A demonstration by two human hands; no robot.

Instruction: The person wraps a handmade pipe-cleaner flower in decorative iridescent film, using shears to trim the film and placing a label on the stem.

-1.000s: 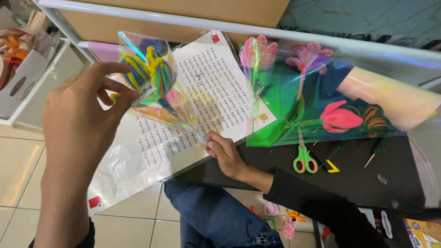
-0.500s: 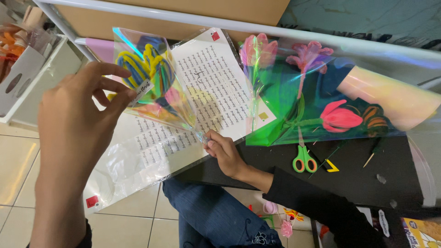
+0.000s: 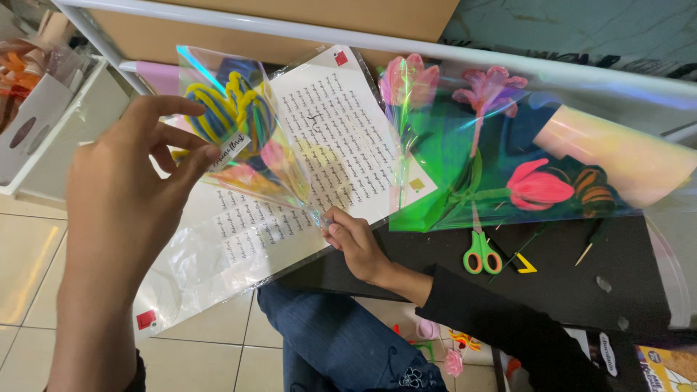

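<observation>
A yellow and blue pipe-cleaner flower (image 3: 229, 109) sits inside a clear iridescent cellophane cone (image 3: 250, 156). My left hand (image 3: 127, 196) pinches a small white label at the cone's upper edge. My right hand (image 3: 356, 243) grips the cone's narrow bottom tip, where the stem ends. The cone tilts from upper left down to lower right, above a white sheet of printed stickers (image 3: 290, 160) in a clear bag.
Pink pipe-cleaner flowers (image 3: 406, 80) and a pink tulip (image 3: 537, 187) lie on iridescent wrap (image 3: 508, 167) on a black table (image 3: 617, 283). Green-handled scissors (image 3: 481, 250) lie near the wrap. A white box (image 3: 33, 116) stands at left. Tiled floor and my jeans (image 3: 334, 341) are below.
The wrapped flower and my left hand have shifted slightly; my fingers now pinch the white label at the cone's edge. My right hand stays at the tip.
</observation>
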